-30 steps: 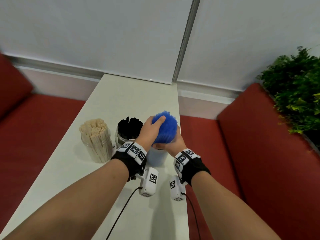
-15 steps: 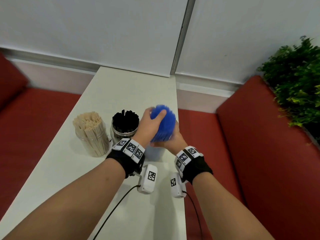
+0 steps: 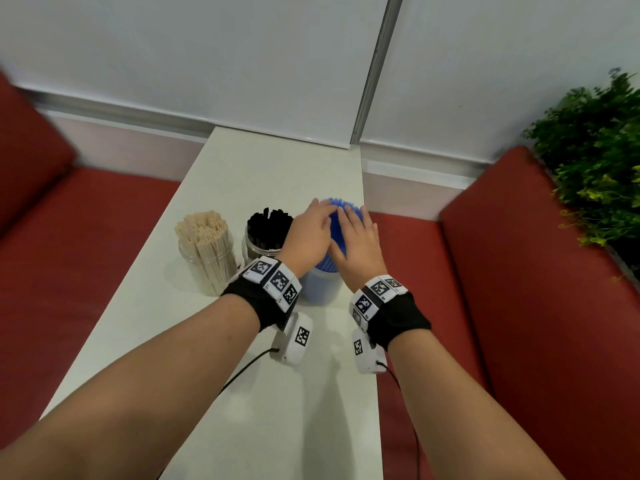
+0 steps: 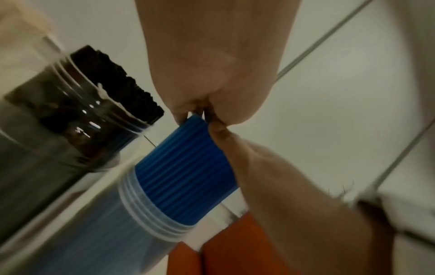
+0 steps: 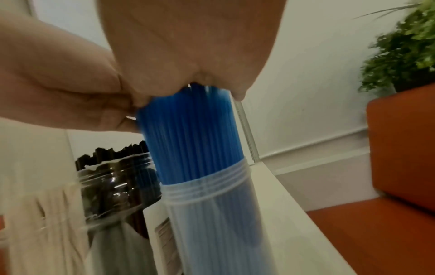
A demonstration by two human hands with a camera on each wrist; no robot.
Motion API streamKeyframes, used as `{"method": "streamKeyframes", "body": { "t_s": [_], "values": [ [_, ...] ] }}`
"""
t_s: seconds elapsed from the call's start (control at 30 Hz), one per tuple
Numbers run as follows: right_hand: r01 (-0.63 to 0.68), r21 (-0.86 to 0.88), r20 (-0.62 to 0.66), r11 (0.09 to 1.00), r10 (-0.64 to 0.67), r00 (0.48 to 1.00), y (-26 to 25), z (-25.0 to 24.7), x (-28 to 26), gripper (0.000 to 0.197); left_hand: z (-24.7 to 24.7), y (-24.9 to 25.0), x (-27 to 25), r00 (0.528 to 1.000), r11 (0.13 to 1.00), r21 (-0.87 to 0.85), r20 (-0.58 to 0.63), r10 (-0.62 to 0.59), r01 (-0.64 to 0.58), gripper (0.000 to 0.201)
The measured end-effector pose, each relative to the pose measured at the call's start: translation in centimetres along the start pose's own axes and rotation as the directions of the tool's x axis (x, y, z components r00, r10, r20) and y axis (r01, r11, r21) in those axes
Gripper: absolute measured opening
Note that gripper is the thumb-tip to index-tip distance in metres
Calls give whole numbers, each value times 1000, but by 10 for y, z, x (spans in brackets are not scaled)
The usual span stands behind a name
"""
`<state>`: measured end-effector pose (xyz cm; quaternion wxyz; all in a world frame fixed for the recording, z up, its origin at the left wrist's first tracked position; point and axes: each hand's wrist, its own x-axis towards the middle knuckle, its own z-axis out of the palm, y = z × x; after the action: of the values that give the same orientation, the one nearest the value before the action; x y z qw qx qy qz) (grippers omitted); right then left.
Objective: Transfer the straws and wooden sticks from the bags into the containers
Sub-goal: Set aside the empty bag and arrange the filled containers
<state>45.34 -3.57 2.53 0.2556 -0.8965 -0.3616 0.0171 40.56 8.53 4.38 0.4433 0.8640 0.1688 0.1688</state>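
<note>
Bench point(image 3: 221, 181) first, since it carries everything: three containers stand in a row on it, and as far as I can tell all three are already loaded. Taking the blue jar point(image 3: 320, 289) as the landmark, the black jar point(image 3: 256, 249) sits just left of it, packed with black straws point(image 3: 270, 223), and further left again is the clear jar point(image 3: 207, 268) stuffed with wooden sticks point(image 3: 202, 230). The blue straws point(image 3: 337, 230) stand upright inside the blue jar, with a good stretch of them poking above its rim. Left hand point(image 3: 306, 232) lies flat on top of the bundle, fingers fairly straight, and right hand point(image 3: 358, 237) does the same beside it, palm down on the straw tips, fingers spread. Neither is gripping, just pressing; looks like they're tamping the bundle down to seat it. No bags show up in any view, so I can't tell if anything's left to empty. My guess is the job's basically done, just final settling of the blue ones.
</note>
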Motion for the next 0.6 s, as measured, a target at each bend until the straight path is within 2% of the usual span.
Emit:
{"method": "streamKeyframes", "body": {
  "t_s": [0.13,0.23,0.3,0.37,0.4,0.43,0.5,0.57,0.6],
  "values": [
    [-47,-98,40,994,52,998,-10,-3,-1,72,-13,0,-8,999,996,74,-4,46,-45,42],
    [-110,-135,70,985,120,990,-23,-9,-4,74,-30,2,-16,999,999,17,21,38,-39,41],
    [-97,-54,-50,994,94,994,-39,-14,-7,69,-46,-2,-25,986,996,-38,-146,74,-80,41],
    [-4,102,-194,995,24,981,-64,-15,-6,58,-60,-13,-35,934,991,-91,-353,60,-98,44],
    [45,168,-218,985,-8,976,-79,-13,-3,54,-64,-21,-41,920,990,-116,-390,34,-86,46],
    [83,204,-202,975,-41,978,-93,-10,2,51,-66,-31,-47,926,989,-135,-376,9,-65,50],
    [130,206,-112,970,-109,988,-120,3,18,50,-67,-53,-58,970,989,-144,-242,-15,-20,68],
    [115,119,-10,986,-115,993,-139,21,35,51,-67,-71,-64,994,988,-153,-108,-7,-10,93],
    [92,48,32,995,-93,995,-144,30,43,53,-65,-78,-63,997,975,-220,-77,-28,10,94]
  ]
}}
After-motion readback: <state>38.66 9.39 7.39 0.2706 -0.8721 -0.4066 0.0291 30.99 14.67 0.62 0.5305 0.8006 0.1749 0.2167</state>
